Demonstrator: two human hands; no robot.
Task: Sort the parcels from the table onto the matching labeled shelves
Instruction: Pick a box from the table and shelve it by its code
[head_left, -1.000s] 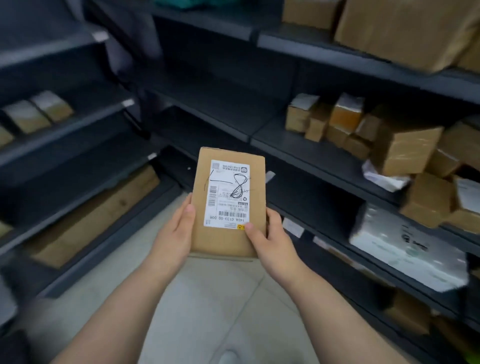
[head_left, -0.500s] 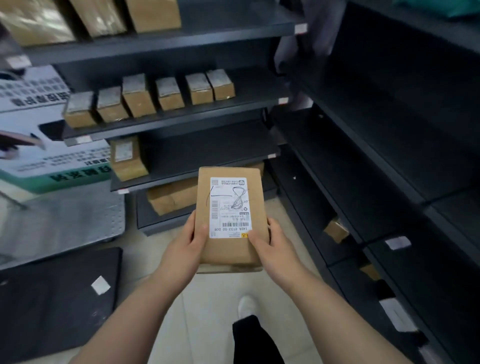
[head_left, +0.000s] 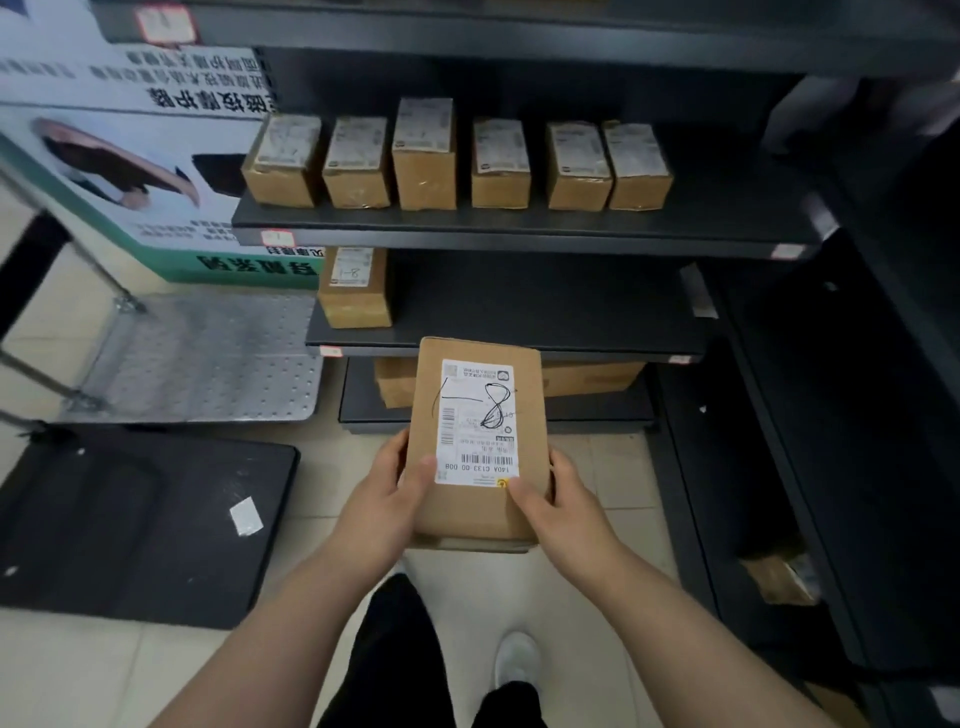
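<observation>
Parcel (head_left: 480, 441) gripped between left hand (head_left: 387, 499) and right hand (head_left: 558, 512), thumbs on its label, before dark shelves (head_left: 519, 228)

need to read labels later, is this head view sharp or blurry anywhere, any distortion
Head view: the held parcel between left hand and right hand is sharp, its handwritten 8 readable; shelf tags are washed out and blurred; wide-angle bending curves the shelves toward the edges.

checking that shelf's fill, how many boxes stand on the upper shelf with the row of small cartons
6. They stand in one row on the upper shelf: boxes at. None seems hidden behind.
</observation>
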